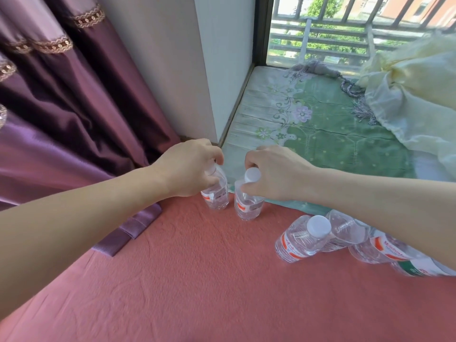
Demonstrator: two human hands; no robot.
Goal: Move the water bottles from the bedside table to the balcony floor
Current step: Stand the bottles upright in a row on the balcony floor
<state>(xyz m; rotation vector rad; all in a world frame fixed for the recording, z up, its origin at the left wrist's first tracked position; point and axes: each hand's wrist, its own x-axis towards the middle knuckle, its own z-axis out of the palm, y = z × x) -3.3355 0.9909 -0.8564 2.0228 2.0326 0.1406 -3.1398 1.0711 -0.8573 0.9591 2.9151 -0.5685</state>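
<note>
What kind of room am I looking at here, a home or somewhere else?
Probably a home bedroom beside a balcony or bay window: heavy purple curtains hang at the left, and a flowered green mat lies below a barred window.

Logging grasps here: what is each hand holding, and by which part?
The left hand grips the left bottle round its top; the right hand holds the right bottle just below its cap.

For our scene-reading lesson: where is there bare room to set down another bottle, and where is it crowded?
Free: the near pink surface, between the purple curtain hem and the bottle cluster; also the green mat between the wall and the cream cloth. Crowded: beneath the right arm, where the cluster stands, and the gap between left hand and right hand.
</note>
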